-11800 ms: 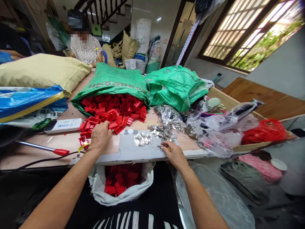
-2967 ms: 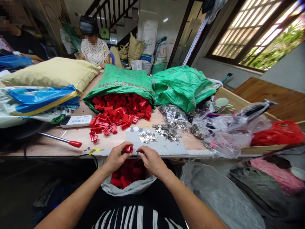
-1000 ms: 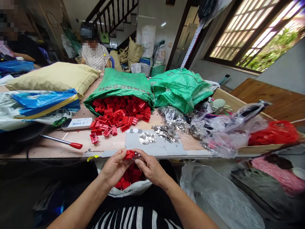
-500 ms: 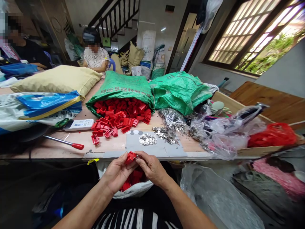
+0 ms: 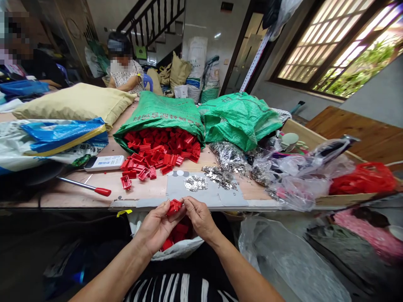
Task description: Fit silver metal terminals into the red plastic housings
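Note:
My left hand (image 5: 155,226) holds a small red plastic part (image 5: 174,206) between thumb and fingers, just off the table's front edge. Close beside it on the right, my right hand (image 5: 200,218) is closed in a pinch; whatever sits between its fingertips is too small to make out. Under both hands a white sack (image 5: 185,251) in my lap holds more red parts (image 5: 181,231). Ahead on the table, a heap of red plastic parts (image 5: 163,151) spills from a green woven sack (image 5: 166,111). Small shiny metal pieces (image 5: 195,183) lie on a grey sheet (image 5: 176,195), with a darker pile (image 5: 220,178) beside them.
A lever with a red handle (image 5: 102,191) juts out at left, near a white box-shaped device (image 5: 104,163). Plastic bags (image 5: 296,184) and a wooden tray (image 5: 324,144) crowd the right. Another person (image 5: 126,73) sits across the table; a second is at far left.
My right hand has drawn slightly right, away from the red part, its fingers now pinched closer together. The left hand still holds the red part in nearly the same place.

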Available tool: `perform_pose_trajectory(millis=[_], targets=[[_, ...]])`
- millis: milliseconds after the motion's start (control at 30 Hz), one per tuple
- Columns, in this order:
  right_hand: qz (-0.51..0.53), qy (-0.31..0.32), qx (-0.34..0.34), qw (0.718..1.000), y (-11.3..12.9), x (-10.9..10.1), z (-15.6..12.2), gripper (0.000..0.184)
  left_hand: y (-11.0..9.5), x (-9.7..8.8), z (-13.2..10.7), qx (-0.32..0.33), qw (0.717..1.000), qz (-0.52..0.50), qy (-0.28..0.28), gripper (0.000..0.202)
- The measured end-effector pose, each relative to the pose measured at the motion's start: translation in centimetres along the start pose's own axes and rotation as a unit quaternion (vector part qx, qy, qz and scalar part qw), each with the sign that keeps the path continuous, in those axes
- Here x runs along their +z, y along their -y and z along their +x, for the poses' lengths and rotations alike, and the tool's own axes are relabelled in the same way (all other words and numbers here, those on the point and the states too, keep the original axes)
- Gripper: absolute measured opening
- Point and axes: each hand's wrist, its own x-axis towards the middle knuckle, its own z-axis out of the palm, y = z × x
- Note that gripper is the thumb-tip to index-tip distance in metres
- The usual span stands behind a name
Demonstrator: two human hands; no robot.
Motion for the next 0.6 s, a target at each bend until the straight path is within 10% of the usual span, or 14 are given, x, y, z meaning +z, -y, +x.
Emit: perform_pose_trajectory(millis=[167, 433, 600], targets=[[0.044, 0.016, 0.052, 0.998, -0.9, -0.4, -0.4, 0.04, -0.9, -1.3, -0.1, 0.063, 0.984, 0.162, 0.032, 0.005], [-0.115, -0.077, 0.087, 0.986, -3.3, -4.1, -0.7, 0.04, -2.9, -3.5, 0.8, 0.237, 0.874, 0.423, 0.008, 0.026], [-0.34, -0.154, 0.107, 0.921, -3.6, -6.9, 0.1, 0.025, -5.1, -4.4, 2.4, 0.397, 0.722, 0.564, -0.05, 0.027]])
